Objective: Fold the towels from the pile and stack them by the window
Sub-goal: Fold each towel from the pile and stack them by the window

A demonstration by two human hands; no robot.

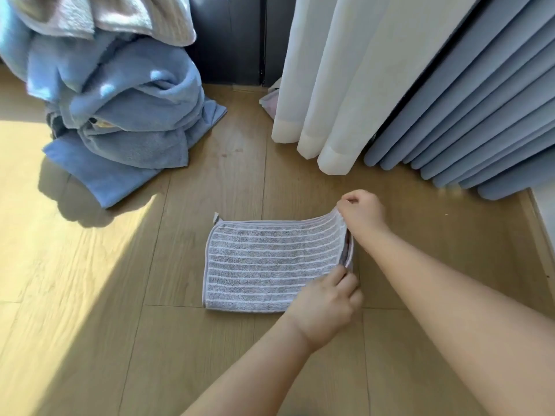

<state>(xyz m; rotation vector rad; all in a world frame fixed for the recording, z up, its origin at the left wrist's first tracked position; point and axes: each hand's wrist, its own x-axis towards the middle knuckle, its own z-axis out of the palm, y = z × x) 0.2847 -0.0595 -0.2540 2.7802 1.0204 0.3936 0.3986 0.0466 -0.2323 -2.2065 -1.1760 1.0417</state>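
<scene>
A grey towel with thin white stripes (264, 262) lies folded in half on the wooden floor in the middle of the view. My right hand (362, 214) pinches its far right corner and lifts that edge a little off the floor. My left hand (326, 304) pinches the near right corner of the same towel. The pile of unfolded towels (120, 94), mostly light blue with a white one on top, is heaped at the upper left.
White sheer curtains (330, 85) and blue-grey pleated curtains (468, 109) hang to the floor at the upper right. A dark window frame (231, 40) stands between pile and curtains. A sunlit patch covers the floor (75, 280) at left.
</scene>
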